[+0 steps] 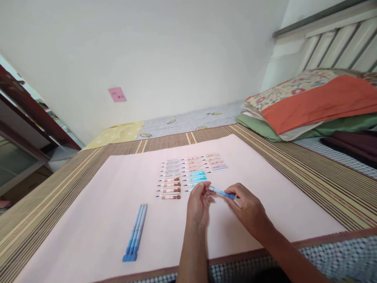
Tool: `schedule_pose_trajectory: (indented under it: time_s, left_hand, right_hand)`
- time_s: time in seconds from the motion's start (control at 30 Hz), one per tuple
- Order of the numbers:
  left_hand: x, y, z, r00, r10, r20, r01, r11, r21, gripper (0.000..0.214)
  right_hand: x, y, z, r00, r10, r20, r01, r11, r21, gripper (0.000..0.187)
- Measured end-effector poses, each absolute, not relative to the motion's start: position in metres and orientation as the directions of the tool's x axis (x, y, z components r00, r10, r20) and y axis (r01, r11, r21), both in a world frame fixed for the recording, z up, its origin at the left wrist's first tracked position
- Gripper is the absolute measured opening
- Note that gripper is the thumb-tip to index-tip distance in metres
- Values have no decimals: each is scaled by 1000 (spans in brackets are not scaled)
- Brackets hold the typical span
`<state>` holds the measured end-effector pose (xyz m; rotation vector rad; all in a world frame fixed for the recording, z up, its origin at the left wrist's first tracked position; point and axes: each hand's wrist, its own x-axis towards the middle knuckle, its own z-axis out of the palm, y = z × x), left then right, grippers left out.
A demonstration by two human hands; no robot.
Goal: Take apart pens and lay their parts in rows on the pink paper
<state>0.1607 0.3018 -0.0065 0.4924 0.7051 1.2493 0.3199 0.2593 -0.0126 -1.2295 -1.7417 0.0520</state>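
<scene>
A blue pen part (221, 192) is held level between both hands above the pale pink sheet (97, 204). My left hand (199, 204) pinches its left end with closed fingers. My right hand (249, 208) grips its right end. Just beyond the hands lie rows of small capped pen refills (188, 175), some brown-tipped, some clear, some light blue. Three blue pen barrels (135, 233) lie side by side to the left of my left arm.
The pink sheet lies on a striped woven mat (324, 181) over a bed. Folded pillows and blankets (312, 102) are stacked at the far right. A pink note (117, 94) sticks on the white wall. Dark wooden furniture (26, 110) stands at the left.
</scene>
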Motion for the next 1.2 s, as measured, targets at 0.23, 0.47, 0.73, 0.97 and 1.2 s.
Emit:
schedule_pose_trajectory:
  time_s: [0.23,0.47,0.73,0.97,1.2]
  left_hand:
    - [160,299,1,193,965,-180,-579,260,773,45]
    - [161,300,-3,156,977,-148,-477,206,854,47]
    - [160,302,-5,99,984,-150,-471,179,864,45]
    - [164,299,-1,122,973,-195,-510,230,829,47]
    - [164,298,2,159,969,-187,-526,243,815,47]
  right_hand:
    - [325,260,-14,-51,696,716,740,508,-441,5]
    - [329,262,-12,-45,689,723,733,515,-445,7]
    - [340,257,-12,78,867,492,572,365,-734,21]
    - [342,254,-11,141,895,424,496,306,-812,25]
    - [343,257,-15,166,886,433,526,291,-799,31]
